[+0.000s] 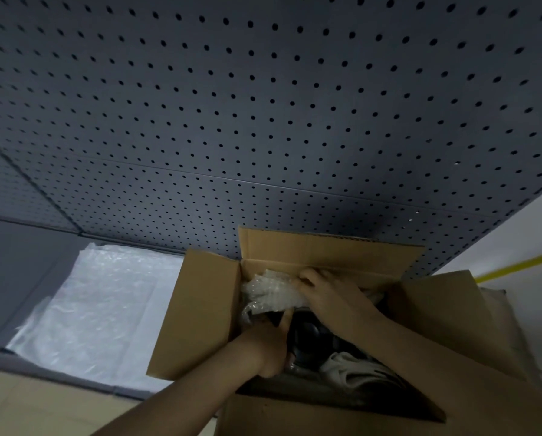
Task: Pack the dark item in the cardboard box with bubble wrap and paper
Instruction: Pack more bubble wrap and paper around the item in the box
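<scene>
An open cardboard box [197, 309] stands at the lower right with its flaps spread. Inside lies a dark rounded item [307, 336], partly hidden by my arms. A crumpled wad of bubble wrap [269, 292] sits at the box's far left inner corner. My right hand [329, 294] presses on that wad near the back wall. My left hand [271, 344] reaches down inside along the left wall, fingers curled beside the dark item; its fingertips are hidden. Crumpled pale paper [354, 371] lies in the box near the front.
A stack of bubble wrap sheets [99, 309] lies flat on the grey surface left of the box. A dark grey pegboard wall [263, 121] rises right behind the box. A white wall with a yellow stripe [521, 262] is at the right.
</scene>
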`<state>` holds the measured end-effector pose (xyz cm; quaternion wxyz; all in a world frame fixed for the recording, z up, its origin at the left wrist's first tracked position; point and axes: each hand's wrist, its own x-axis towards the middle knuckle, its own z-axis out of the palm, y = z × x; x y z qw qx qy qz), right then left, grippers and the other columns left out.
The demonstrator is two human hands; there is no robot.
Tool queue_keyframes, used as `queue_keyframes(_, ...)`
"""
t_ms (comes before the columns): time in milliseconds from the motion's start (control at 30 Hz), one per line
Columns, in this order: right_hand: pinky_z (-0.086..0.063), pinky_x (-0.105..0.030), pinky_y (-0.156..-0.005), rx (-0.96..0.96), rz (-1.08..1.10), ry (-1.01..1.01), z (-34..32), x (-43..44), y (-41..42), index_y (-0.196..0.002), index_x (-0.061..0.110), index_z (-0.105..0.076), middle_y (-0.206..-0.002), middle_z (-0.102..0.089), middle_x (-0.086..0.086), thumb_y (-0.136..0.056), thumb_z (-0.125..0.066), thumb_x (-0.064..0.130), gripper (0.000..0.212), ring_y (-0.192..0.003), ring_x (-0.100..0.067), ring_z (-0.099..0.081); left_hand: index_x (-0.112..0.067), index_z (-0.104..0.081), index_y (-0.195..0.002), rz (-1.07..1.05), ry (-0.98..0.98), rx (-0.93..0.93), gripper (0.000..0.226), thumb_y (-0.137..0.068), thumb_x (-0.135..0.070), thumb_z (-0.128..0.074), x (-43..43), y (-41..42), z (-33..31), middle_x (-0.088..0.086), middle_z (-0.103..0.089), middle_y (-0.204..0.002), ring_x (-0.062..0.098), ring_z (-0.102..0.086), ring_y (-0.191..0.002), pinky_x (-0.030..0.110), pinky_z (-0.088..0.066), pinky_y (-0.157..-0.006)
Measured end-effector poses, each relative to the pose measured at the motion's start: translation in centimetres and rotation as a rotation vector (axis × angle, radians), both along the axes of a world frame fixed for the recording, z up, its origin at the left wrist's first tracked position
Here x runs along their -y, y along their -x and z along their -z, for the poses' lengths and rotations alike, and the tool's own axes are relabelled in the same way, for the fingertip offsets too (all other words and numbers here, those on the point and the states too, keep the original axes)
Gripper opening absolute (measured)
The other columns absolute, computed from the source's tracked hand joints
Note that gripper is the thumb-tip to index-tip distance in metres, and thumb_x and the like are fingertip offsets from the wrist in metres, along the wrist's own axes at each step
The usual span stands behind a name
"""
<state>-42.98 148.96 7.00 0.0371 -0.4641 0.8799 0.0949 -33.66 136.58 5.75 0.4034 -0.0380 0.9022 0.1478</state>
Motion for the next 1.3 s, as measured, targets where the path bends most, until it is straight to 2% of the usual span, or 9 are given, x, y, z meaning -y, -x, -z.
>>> queue_keyframes(100, -0.050, -0.036, -0.071, 0.090, -0.001, -0.072, 0.2, 2.9, 0.9, -0.117, 0.012, -0.060, -0.115, -0.059, -0.007, -0.084, -0.053, 0.002, 0.034, -0.097, -0.028, -0.061, -0.015, 0.024, -0.147, 0.019, -0.002, -0.023, 0.078, -0.102, -0.027, -0.038, -0.1, 0.2, -0.5, 0.026, -0.035, -0.147, 0.036, -0.047, -0.122, 0.044, -0.037, -0.101)
queue_keyframes(233, -0.048, -0.035, -0.070, 0.120, -0.018, -0.259, 1.7, 6.5, 0.7, -0.099, 0.004, -0.066, -0.107, -0.067, -0.013, -0.087, -0.047, -0.004, 0.024, -0.097, -0.030, -0.065, -0.014, 0.017, -0.149, -0.031, -0.119, 0.053, 0.074, -0.101, -0.029, -0.038, 0.4, 0.6, -0.6, 0.021, -0.050, -0.136, 0.030, -0.055, -0.113, 0.033, -0.042, -0.091)
queue_keyframes(400, -0.050, -0.035, -0.073, 0.158, 0.015, -0.311, 2.2, 7.6, 1.7, -0.100, 0.004, -0.065, -0.108, -0.066, -0.015, -0.088, -0.048, -0.002, 0.022, -0.099, -0.030, -0.064, -0.018, 0.016, -0.150, -0.048, -0.118, 0.037, 0.077, -0.100, -0.032, -0.040, 0.8, 0.4, -0.5, 0.020, -0.051, -0.136, 0.029, -0.056, -0.112, 0.037, -0.043, -0.098)
queue_keyframes(467, -0.052, -0.035, -0.075, 0.208, 0.003, -0.232, 2.4, 6.3, 1.8, -0.102, 0.007, -0.065, -0.106, -0.068, -0.014, -0.087, -0.052, 0.002, 0.020, -0.097, -0.029, -0.065, -0.014, -0.006, -0.152, 0.033, 0.015, -0.091, 0.067, -0.099, -0.032, -0.043, 0.3, -0.1, -0.7, 0.017, -0.048, -0.140, 0.029, -0.052, -0.119, 0.037, -0.041, -0.101)
queue_keyframes(567, -0.050, -0.038, -0.094, 0.454, 0.043, 0.168, 1.4, 2.0, 1.2, -0.130, 0.023, -0.052, -0.127, -0.062, -0.007, -0.088, -0.056, 0.014, 0.043, -0.113, -0.024, -0.058, -0.010, -0.034, -0.142, 0.157, 0.270, -0.454, 0.050, -0.097, -0.030, -0.047, 0.2, -0.4, -2.0, 0.015, -0.041, -0.142, 0.030, -0.043, -0.126, 0.038, -0.037, -0.103)
queue_keyframes(667, -0.039, -0.036, -0.107, 0.516, 0.181, 0.162, -0.6, -3.7, 1.0, -0.142, 0.025, -0.035, -0.145, -0.044, 0.001, -0.093, -0.051, 0.023, 0.052, -0.129, -0.019, -0.042, -0.013, -0.010, -0.151, 0.226, 0.246, -0.550, 0.074, -0.094, -0.037, -0.051, 1.2, -0.4, -2.6, 0.014, -0.021, -0.150, 0.033, -0.027, -0.136, 0.041, -0.025, -0.114)
queue_keyframes(833, -0.041, -0.041, -0.104, 0.428, 0.233, -0.191, 2.0, -7.4, 2.1, -0.135, 0.011, -0.043, -0.141, -0.046, -0.011, -0.097, -0.041, 0.015, 0.039, -0.129, -0.027, -0.044, -0.014, 0.011, -0.151, 0.226, 0.107, -0.260, 0.087, -0.094, -0.013, -0.054, 2.0, 0.7, -1.4, 0.008, 0.019, -0.160, 0.032, 0.014, -0.146, 0.039, -0.006, -0.119)
queue_keyframes(1100, -0.051, -0.037, -0.086, 0.260, 0.270, -0.320, 4.5, -7.0, 2.8, -0.122, 0.008, -0.051, -0.123, -0.059, -0.013, -0.096, -0.039, 0.004, 0.029, -0.108, -0.027, -0.061, -0.012, 0.018, -0.149, 0.265, 0.153, -0.118, 0.089, -0.092, 0.007, -0.047, 0.4, 2.6, -0.2, 0.006, 0.026, -0.157, 0.028, 0.018, -0.146, 0.050, -0.010, -0.119)
queue_keyframes(1300, -0.053, -0.034, -0.079, 0.237, 0.230, -0.276, 3.3, -7.1, 2.3, -0.105, 0.008, -0.064, -0.111, -0.067, -0.012, -0.094, -0.043, 0.003, 0.024, -0.099, -0.024, -0.065, -0.017, 0.022, -0.148, 0.266, 0.108, -0.015, 0.103, -0.088, -0.007, -0.060, 1.1, 3.1, -0.9, 0.001, 0.027, -0.157, 0.023, 0.019, -0.146, 0.046, -0.018, -0.119)
